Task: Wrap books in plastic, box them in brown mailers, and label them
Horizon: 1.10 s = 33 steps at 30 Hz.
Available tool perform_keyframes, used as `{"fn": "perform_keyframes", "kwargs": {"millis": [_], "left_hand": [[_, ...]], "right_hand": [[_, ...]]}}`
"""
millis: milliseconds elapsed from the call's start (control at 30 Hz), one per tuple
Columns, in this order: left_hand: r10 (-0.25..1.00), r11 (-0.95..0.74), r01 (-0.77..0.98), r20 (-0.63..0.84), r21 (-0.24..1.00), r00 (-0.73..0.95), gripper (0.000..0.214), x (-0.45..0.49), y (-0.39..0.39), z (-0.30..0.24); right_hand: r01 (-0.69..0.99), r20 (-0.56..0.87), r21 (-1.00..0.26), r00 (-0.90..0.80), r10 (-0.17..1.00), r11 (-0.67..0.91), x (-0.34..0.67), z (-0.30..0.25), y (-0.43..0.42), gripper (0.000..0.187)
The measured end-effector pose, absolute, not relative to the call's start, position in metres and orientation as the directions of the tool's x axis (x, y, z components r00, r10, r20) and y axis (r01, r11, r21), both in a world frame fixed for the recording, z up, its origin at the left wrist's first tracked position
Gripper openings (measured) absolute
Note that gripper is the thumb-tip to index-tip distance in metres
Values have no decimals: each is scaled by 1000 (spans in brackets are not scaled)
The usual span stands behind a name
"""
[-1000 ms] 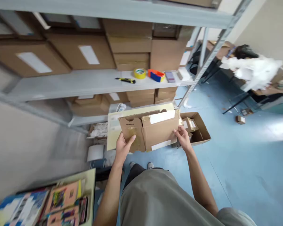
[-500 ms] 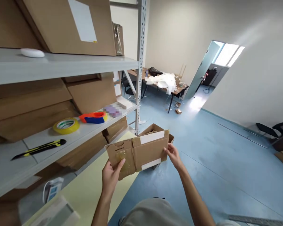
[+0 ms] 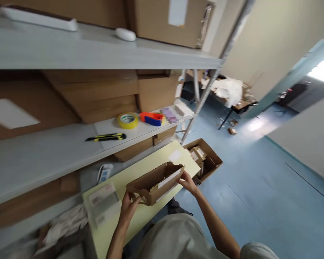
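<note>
A small cardboard box (image 3: 162, 185) with white label strips along its side is held between my two hands, above a pale yellow board (image 3: 140, 225). My left hand (image 3: 128, 207) grips its near left end, thumb on the cardboard where clear tape shows. On the right end, my right hand (image 3: 188, 181) pinches the edge with fingers and thumb. The box's top side gapes, and its inside is mostly shadowed. A flat printed packet (image 3: 104, 201) lies on the board left of my left hand.
Shelves at left hold a utility knife (image 3: 106, 137), yellow tape roll (image 3: 127, 121), orange-and-blue tape dispenser (image 3: 151, 118) and large cartons (image 3: 162, 91). An open carton (image 3: 212, 162) with small boxes stands on the floor beyond the board. A cluttered table (image 3: 241, 104) is farther back.
The cardboard has gone from a flat-looking face toward me to a box with its open side showing. My view has turned left and down, bringing more of the yellow board into sight.
</note>
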<state>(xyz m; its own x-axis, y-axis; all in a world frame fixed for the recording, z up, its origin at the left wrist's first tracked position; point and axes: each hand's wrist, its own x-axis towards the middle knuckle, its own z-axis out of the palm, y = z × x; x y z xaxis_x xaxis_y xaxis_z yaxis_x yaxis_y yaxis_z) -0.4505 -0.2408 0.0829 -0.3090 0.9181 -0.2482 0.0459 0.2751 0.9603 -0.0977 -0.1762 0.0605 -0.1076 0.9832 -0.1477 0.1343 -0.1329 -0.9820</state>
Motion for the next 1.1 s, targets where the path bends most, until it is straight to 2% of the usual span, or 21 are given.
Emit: {"fn": "perform_keyframes", "kwargs": {"millis": [133,267,333,400,500,567,633,700,867,1033,1100], "left_hand": [[850,349,-9,-320,937,-418,49,-456,-254,72],[865,377,88,-316,922,-389,63,-446,-249,66],[878,362,32,-329,932,-348,72,-437,-243,58],[876,313,-18,-296,949,-380,78,-427,-239,45],[809,314,-123,-333,942,-485,82,-412,-237,22],[748,296,-177,-343,939,-568,79,-404,-240,8],[697,256,-210,-331,944,-637,76,-398,-246,-4],[674,228,-220,-317,948,-667,71,-395,-254,-12],[700,277,-169,-319,946,-639,62,-387,-266,-17],[665,314,-189,-358,930,-655,71,-383,-268,-11],[695,311,-228,-384,923,-608,78,-386,-271,-6]], "right_hand": [[249,-271,-947,-272,923,-205,-130,32,-141,46],[346,-346,-913,-382,857,-215,-139,11,-117,43],[380,-376,-900,-425,823,-215,-135,1,-109,43],[405,-401,-889,-465,789,-213,-127,-7,-102,41],[409,-351,-906,-575,739,-112,-109,-14,-91,40],[376,-287,-925,-621,730,-44,-97,-14,-83,47],[342,-258,-939,-627,735,-37,-88,-12,-77,56],[321,-285,-942,-619,732,-95,-84,-8,-72,65],[312,-363,-926,-579,730,-212,-85,2,-68,83],[322,-386,-916,-550,741,-238,-89,16,-73,89],[326,-411,-906,-522,748,-270,-92,21,-77,88]]}}
